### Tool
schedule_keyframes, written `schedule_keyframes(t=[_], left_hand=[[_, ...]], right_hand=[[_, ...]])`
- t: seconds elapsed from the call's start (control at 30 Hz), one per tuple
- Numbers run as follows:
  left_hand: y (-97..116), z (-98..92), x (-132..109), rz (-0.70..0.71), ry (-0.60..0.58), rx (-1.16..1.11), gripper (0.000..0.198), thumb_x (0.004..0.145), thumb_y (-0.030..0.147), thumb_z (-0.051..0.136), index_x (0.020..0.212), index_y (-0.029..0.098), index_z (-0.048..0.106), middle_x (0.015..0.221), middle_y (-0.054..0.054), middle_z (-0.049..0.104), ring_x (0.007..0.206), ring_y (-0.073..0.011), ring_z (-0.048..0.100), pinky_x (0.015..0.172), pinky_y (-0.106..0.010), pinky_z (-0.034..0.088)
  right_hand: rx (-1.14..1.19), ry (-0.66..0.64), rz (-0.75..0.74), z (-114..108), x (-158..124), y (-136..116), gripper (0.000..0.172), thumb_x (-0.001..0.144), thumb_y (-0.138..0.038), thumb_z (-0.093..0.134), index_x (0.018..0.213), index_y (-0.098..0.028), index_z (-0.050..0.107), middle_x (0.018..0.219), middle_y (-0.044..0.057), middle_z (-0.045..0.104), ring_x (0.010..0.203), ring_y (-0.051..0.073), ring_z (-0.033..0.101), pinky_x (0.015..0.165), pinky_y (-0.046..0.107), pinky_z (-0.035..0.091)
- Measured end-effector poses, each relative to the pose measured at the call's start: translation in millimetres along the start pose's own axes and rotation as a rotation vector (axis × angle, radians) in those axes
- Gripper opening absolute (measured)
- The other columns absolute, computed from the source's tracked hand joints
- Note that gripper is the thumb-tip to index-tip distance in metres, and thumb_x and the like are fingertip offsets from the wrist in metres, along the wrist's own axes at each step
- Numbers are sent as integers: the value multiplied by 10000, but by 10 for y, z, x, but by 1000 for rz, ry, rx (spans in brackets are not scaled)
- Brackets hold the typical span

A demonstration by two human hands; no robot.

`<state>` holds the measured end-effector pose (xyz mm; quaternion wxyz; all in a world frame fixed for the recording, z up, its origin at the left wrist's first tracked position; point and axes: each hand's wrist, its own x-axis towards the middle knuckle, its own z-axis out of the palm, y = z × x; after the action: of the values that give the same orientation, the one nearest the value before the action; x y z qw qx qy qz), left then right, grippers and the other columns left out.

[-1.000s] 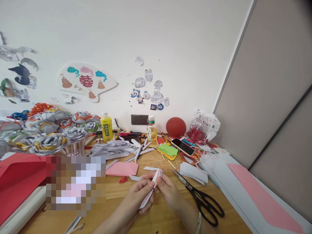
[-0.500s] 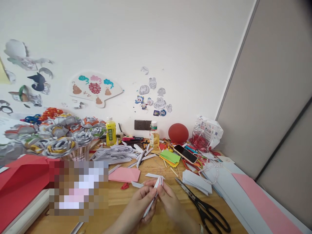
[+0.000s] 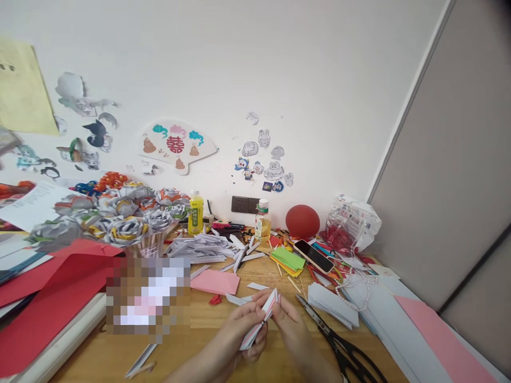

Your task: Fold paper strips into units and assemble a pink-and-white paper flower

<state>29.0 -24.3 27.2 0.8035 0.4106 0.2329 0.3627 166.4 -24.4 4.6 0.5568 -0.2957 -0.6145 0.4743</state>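
Note:
Low in the middle of the view, both of my hands grip a folded strip of pink and white paper (image 3: 263, 319), tilted with its top end to the right. My left hand (image 3: 239, 332) wraps its fingers round the lower part of the strip. My right hand (image 3: 289, 327) pinches the upper end with thumb and fingers. The strip is held just above the wooden table (image 3: 191, 346). Black scissors (image 3: 339, 346) lie on the table close to the right of my right hand.
A pink paper sheet (image 3: 215, 281) and a pile of white folded strips (image 3: 203, 247) lie behind my hands. Paper roses (image 3: 120, 223) and red paper (image 3: 51, 298) fill the left. A phone (image 3: 314, 256), green sheets (image 3: 289, 259), bottles (image 3: 195, 213), a red ball (image 3: 302, 222) and white sheets (image 3: 333, 306) sit farther back and right.
The camera has turned left, so everything has slid rightwards and a yellow sheet on the wall has come into view. My hands keep their grip on the strip.

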Motion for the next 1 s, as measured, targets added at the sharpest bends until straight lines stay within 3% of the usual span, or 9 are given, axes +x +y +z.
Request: schedule_keyframes(t=[0.13, 0.27, 0.57, 0.73, 0.87, 1.0], left_hand=[[19, 14, 3, 32, -12, -54, 359, 697, 427, 674, 641, 164, 437, 518, 54, 478, 354, -14, 331, 384, -180, 141], [68, -19, 17, -50, -37, 21, 368, 652, 418, 717, 636, 149, 466, 533, 35, 507, 379, -25, 368, 391, -179, 133], [49, -60, 40, 32, 74, 180, 401, 620, 494, 721, 602, 126, 560, 553, -13, 579, 371, -38, 361, 397, -209, 157], [53, -85, 58, 3, 45, 268, 477, 670, 575, 634, 584, 108, 593, 406, 39, 452, 342, -40, 295, 404, -220, 143], [118, -35, 14, -5, 20, 173, 397, 689, 508, 655, 631, 132, 543, 584, -3, 574, 402, -38, 347, 415, -199, 177], [148, 33, -21, 11, 84, 192, 400, 647, 499, 689, 603, 154, 491, 538, 20, 558, 398, -44, 366, 422, -198, 193]], right_hand=[[19, 62, 39, -24, 3, 57, 343, 885, -466, 428, 1006, -204, 613, 1026, 85, 591, 972, 212, 534, 917, 352, 387], [-8, 90, 36, -58, 14, 102, 379, 872, -508, 423, 980, -195, 609, 989, 77, 601, 930, 206, 543, 876, 331, 410], [-134, 43, 57, 21, -21, -22, 389, 882, -514, 387, 983, -215, 613, 939, 75, 622, 891, 207, 565, 825, 308, 446], [-132, 40, 74, -1, -28, -17, 368, 886, -484, 407, 975, -193, 614, 939, 74, 627, 889, 212, 572, 837, 327, 443], [-139, 144, 37, -80, -1, -59, 377, 879, -501, 410, 912, -185, 612, 942, 74, 624, 952, 218, 555, 903, 351, 403], [-136, 2, 10, -91, 22, -130, 380, 796, -514, 552, 947, -169, 603, 940, 81, 622, 918, 231, 570, 852, 363, 432]])
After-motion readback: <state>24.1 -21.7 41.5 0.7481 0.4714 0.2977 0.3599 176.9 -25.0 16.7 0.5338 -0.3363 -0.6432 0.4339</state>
